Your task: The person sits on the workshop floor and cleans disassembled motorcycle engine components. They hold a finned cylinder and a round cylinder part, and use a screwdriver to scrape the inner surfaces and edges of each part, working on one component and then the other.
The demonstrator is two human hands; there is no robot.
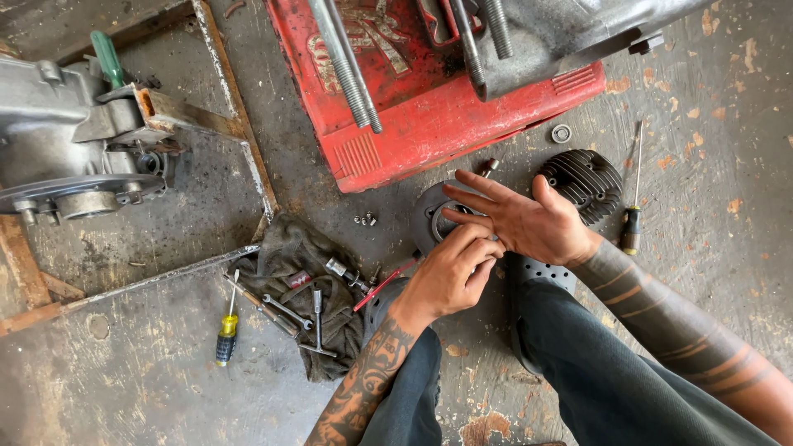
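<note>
My right hand [522,221] lies flat with its fingers spread, pointing left, over a round grey metal disc [431,213] with a centre hole that rests on the concrete floor. My left hand [450,274], its forearm tattooed, has its fingers bunched against the edge of the right palm. Whether those fingers hold a small part is hidden. A black finned cylinder head [588,177] sits just behind the right hand.
A red plastic case [429,124] with long threaded studs [347,70] lies ahead. A grey engine casing [58,140] is at far left. A dark rag [285,248] carries wrenches and sockets, beside a yellow-handled screwdriver [226,334]. Another screwdriver [632,227] and a washer [562,133] lie at right.
</note>
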